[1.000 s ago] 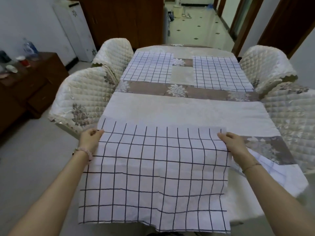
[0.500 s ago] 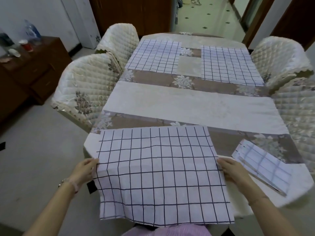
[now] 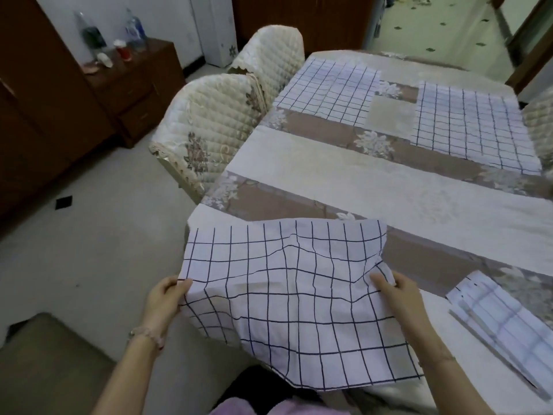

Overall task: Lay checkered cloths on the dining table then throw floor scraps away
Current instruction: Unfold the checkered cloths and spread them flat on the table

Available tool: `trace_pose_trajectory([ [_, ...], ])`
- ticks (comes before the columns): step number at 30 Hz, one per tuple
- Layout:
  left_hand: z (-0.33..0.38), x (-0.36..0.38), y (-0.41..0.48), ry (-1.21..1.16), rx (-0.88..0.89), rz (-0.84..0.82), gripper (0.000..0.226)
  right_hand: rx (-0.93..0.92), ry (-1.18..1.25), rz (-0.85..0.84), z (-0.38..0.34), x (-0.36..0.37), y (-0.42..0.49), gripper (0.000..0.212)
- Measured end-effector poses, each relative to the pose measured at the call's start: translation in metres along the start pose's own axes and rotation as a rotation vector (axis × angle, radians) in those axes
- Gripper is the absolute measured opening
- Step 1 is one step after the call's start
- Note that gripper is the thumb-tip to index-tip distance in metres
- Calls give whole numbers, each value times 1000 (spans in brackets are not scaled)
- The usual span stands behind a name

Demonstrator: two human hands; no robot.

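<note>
Two bottles (image 3: 135, 26) stand on the dark wooden sideboard (image 3: 140, 82) at your far left, with a red cup (image 3: 124, 50) just beside them. Below that, a small dark square piece (image 3: 63, 202) lies flat on the pale floor (image 3: 89, 250), well apart from everything else. Next come two quilted chairs (image 3: 209, 121) pushed in along the left side of the worktop (image 3: 359, 181).

Your left hand (image 3: 166, 298) grasps the left edge of the checkered cloth (image 3: 284, 295), thumb on top and fingers curled beneath it, a bead bracelet (image 3: 146, 335) on the wrist. The cloth sits at the near left corner of the worktop. Its far edge rests on the surface, its middle is rippled and lifted, and its near edge hangs past the worktop's rim toward you. Your right hand (image 3: 398, 295) pinches the cloth's right edge, where the fabric is bunched and folded over.

Further right, a folded checkered cloth (image 3: 502, 322) lies flat near the worktop's near right corner, apart from your right hand. At the far end two more are spread flat side by side: the far left cloth (image 3: 329, 91) and the far right cloth (image 3: 472, 130), with a bare patch of the flowered table cover between them.
</note>
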State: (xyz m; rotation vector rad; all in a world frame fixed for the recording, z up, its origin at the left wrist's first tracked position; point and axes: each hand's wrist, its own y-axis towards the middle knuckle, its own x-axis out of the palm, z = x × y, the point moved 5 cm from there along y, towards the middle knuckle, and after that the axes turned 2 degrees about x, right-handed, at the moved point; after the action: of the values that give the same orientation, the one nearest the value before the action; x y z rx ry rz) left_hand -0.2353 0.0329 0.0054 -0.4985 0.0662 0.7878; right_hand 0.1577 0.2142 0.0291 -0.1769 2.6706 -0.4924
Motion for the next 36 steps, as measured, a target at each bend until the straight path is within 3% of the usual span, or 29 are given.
trace_pose_trajectory([
  [2, 1, -26, -5, 14, 43, 74, 7, -35, 30, -24, -7, 16, 3, 39],
  [7, 2, -106, -20, -67, 103, 283, 6, -129, 104, -76, -46, 63, -1, 17],
  [15, -26, -233, -10, -183, 143, 500, 9, -231, 82, -224, -108, 179, -29, 10],
  [21, -59, -340, 26, -186, 88, 523, 9, -167, 38, -293, -127, 307, -53, 22],
  [26, -56, -396, 66, -134, 72, 458, 14, -135, 12, -327, -151, 402, -74, 16],
  [36, 15, -454, 162, -140, 132, 449, 12, -213, 47, -342, -245, 490, -52, 13],
])
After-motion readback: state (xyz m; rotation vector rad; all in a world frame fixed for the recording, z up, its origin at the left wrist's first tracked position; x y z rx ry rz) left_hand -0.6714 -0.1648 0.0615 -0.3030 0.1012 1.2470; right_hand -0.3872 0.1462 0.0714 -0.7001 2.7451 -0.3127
